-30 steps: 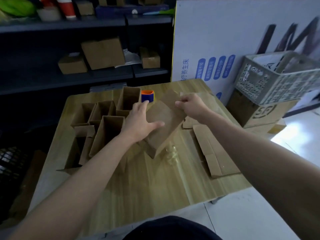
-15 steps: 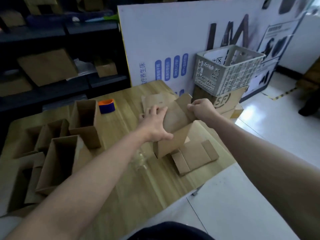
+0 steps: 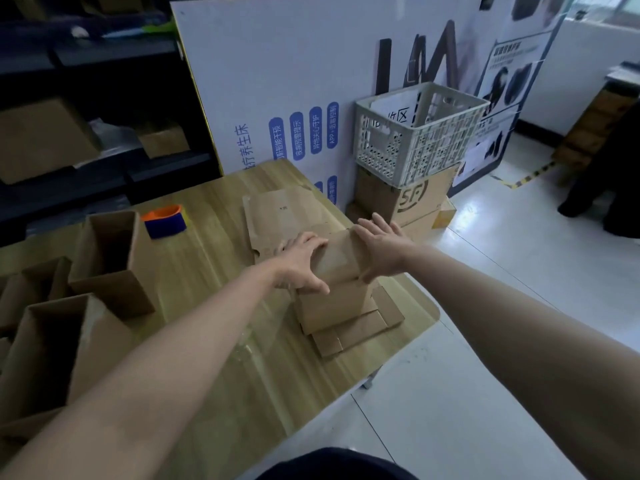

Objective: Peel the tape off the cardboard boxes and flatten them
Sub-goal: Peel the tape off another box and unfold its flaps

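Bare skin: left hand (image 3: 301,263), right hand (image 3: 379,251), both forearms (image 3: 194,341). Torso: dark navy garment (image 3: 332,465), lower frame edge.

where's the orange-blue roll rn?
Head view: the orange-blue roll sits on the table toward its far edge, left of the flattened cardboard, beside an upright open box.

Bare tabletop (image 3: 207,261) between upright boxes (image 3: 110,261) and stack (image 3: 346,323)
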